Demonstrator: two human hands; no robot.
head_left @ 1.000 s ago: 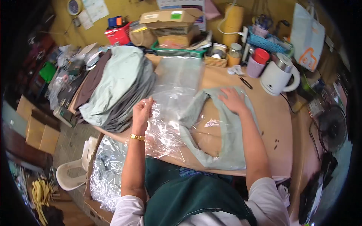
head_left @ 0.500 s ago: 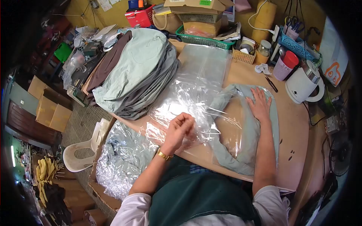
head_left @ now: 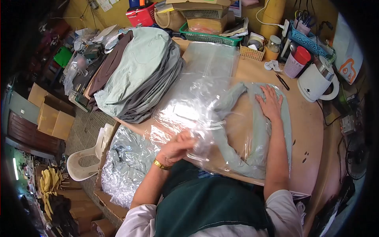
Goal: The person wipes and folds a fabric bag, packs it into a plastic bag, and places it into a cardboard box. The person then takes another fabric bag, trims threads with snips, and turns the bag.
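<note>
My left hand (head_left: 176,149), a gold-coloured watch on its wrist, is over the front edge of the table. Its fingers are slightly blurred and closed on the loose end of a clear plastic bag (head_left: 203,136). Inside the bag lies a pale grey-green garment (head_left: 258,154), bent into a loop with bare tabletop showing through its middle. On the loop's far right part, my right hand (head_left: 270,103) rests flat, fingers stretched out and apart. Further back lie flat clear plastic bags (head_left: 209,59). A tall pile of grey-green garments (head_left: 142,71) stands to their left.
Below the table's left edge, a carton holds plastic-wrapped garments (head_left: 128,166), beside a white plastic chair (head_left: 85,162). A black pen-like tool (head_left: 282,81) lies near the white kettle (head_left: 316,83) on the right. A green basket (head_left: 211,37) and a pink cup (head_left: 294,67) stand at the back.
My left hand has moved towards my body and a little left, drawing the bag's loose end with it. My right hand stays pressed on the bagged garment.
</note>
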